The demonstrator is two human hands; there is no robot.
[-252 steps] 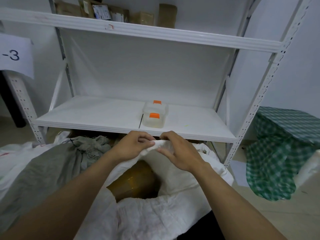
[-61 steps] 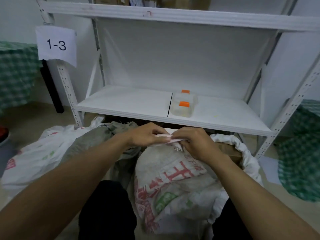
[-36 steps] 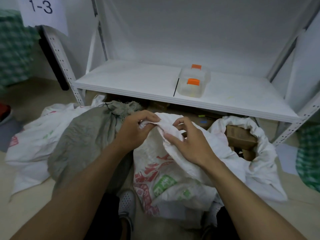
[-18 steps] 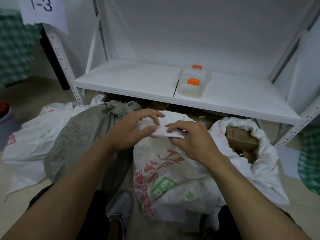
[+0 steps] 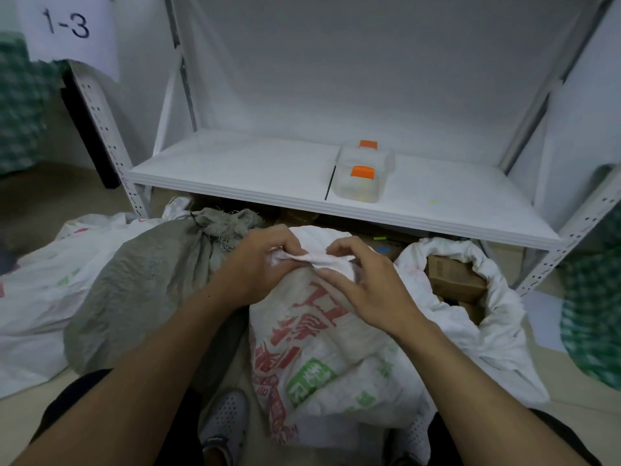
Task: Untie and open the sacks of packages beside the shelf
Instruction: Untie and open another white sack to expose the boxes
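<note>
1. Left hand point(image 5: 258, 264) and right hand point(image 5: 366, 284), fingers curled, both pinch the bunched neck of the printed sack point(image 5: 322, 348).
2. The sack, white with red and green print, bulges directly beneath both hands.

Single head view, looking forward and down, close over printed sack point(image 5: 312, 334), facing shelf point(image 5: 255, 169).

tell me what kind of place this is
Probably a parcel storeroom or sorting room: a white metal shelf with a paper label "1-3", and on the floor a printed woven sack beside an open white sack of cardboard boxes.
</note>
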